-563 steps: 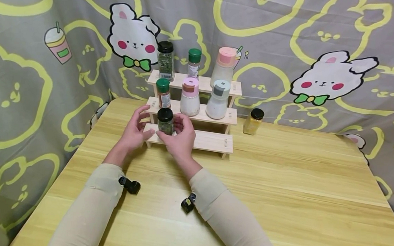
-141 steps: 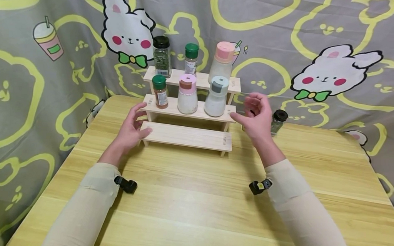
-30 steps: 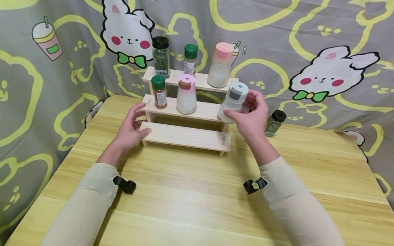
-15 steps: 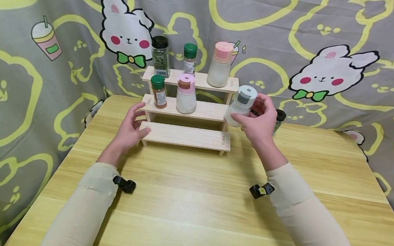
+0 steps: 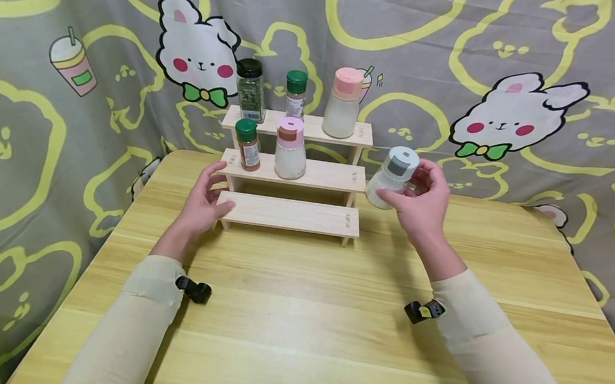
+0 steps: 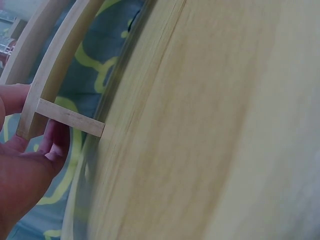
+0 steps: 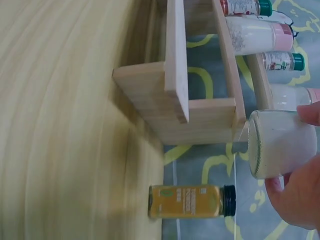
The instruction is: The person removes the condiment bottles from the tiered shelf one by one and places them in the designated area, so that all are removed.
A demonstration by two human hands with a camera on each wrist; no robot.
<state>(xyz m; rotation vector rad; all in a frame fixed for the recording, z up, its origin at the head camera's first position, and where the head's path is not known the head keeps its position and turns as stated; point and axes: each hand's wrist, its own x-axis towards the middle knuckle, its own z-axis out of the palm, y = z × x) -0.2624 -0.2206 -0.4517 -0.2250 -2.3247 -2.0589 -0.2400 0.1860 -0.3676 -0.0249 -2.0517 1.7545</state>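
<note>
My right hand grips a glass seasoning shaker with a grey-white lid and pale contents. It is held tilted, off the right end of the three-tier wooden rack. In the right wrist view, the base of the shaker hangs above the table, apart from the rack. My left hand holds the left end of the lowest shelf. Thumb and fingers pinch the shelf end in the left wrist view. A pink-lidded shaker and a green-capped spice bottle stand on the middle shelf.
The top shelf bears a black-lidded herb jar, a green-capped bottle and a peach-lidded shaker. A black-lidded jar of yellow powder stands on the table right of the rack, hidden in the head view. Patterned curtain hangs behind.
The right hand earlier had a black-lidded herb jar, later seen on the table at right. Since then it lifted the grey-lidded shaker off the middle shelf, moving right and down. Left hand stayed.
</note>
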